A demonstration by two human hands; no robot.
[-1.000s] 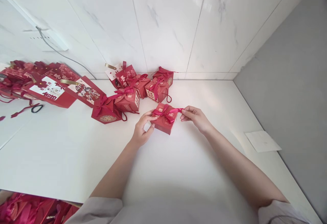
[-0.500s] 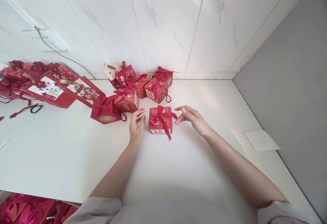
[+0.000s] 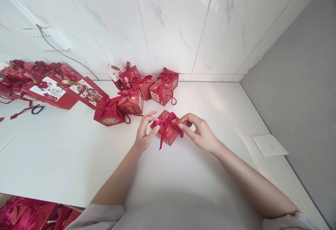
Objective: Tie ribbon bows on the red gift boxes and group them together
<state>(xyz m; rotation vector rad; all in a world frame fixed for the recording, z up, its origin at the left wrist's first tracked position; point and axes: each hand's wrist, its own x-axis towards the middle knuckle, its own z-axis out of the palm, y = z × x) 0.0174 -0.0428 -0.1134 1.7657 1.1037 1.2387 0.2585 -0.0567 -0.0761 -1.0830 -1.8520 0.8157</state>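
A small red gift box (image 3: 172,137) sits on the white table in front of me, turned at an angle. A dark pink ribbon (image 3: 166,129) is tied in a bow across its top, one tail hanging over the near side. At the box's left, my left hand (image 3: 147,132) pinches a loop of the bow between thumb and forefinger, the other fingers loosely bent. My right hand (image 3: 198,132) has thumb and forefinger closed on the ribbon at the right edge of the box; its exact hold is partly hidden.
Several ribbon-tied red boxes (image 3: 131,103) stand in a group behind, toward the tiled wall. More red boxes with handles (image 3: 56,91) lie at the left, near a black loop (image 3: 37,110). A container of red items (image 3: 34,214) is at lower left. A white paper (image 3: 270,145) lies at right.
Both hands have moved in from beside the box onto its ribbon. The box has turned from facing me squarely to an angle.
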